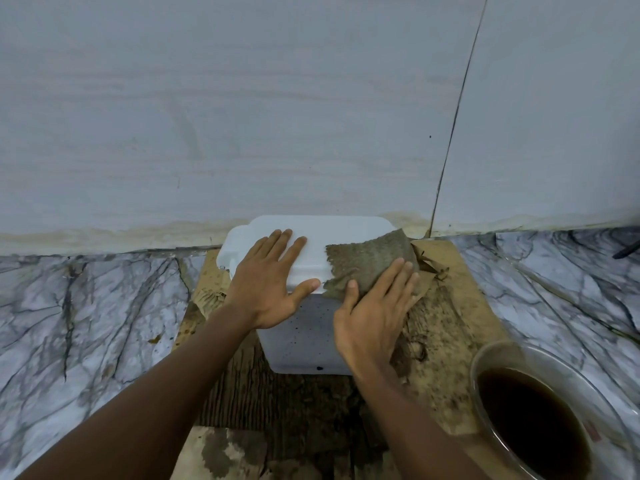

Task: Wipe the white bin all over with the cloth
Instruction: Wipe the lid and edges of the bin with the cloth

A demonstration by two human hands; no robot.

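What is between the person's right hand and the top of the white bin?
In the head view, a grubby brown cloth lies between them: the right hand presses it flat on the white bin. The left hand rests bare on the lid.

I see both forearms reaching forward. My left hand lies flat, palm down, fingers spread; my right hand presses flat too, fingers together.
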